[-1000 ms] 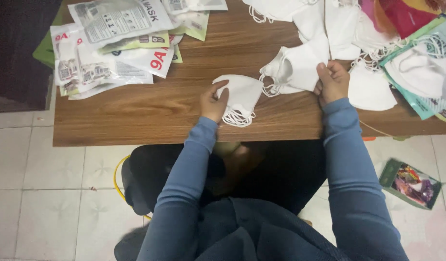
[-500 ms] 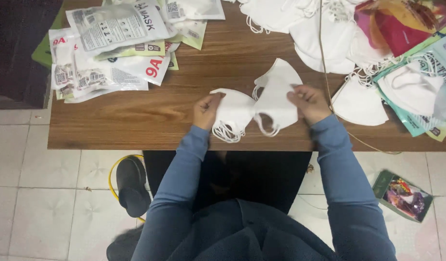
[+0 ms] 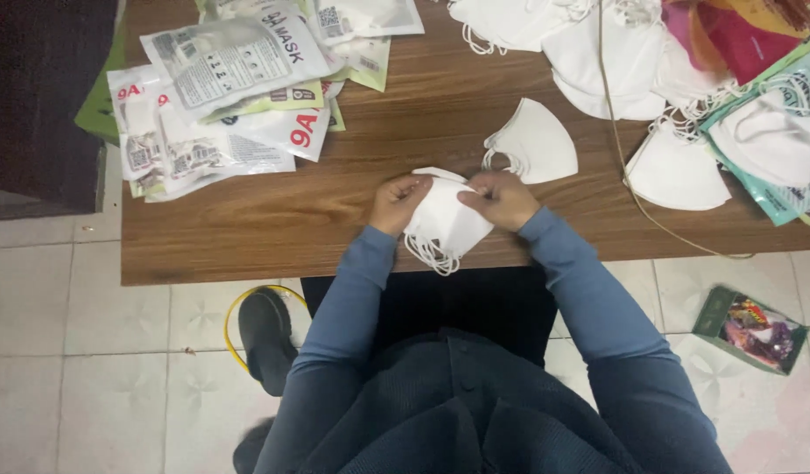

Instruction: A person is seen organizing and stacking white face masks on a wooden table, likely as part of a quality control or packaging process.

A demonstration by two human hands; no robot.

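- A heap of packaged masks in clear wrappers (image 3: 221, 96) lies at the wooden table's (image 3: 273, 237) far left.
- Your left hand (image 3: 398, 203) pinches the left top edge of a folded white mask (image 3: 442, 219) at the table's near edge.
- Your right hand (image 3: 501, 199) grips the same mask's right top edge.
- Just beyond your right hand lies another white mask (image 3: 538, 142), flat.
- More loose white masks (image 3: 598, 53) are piled at far right.

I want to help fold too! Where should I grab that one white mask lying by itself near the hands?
Probably pinch the lone white mask by its wide curved right edge, coming from the right. It lies flat, and its ear loops bunch at the left near the right hand.
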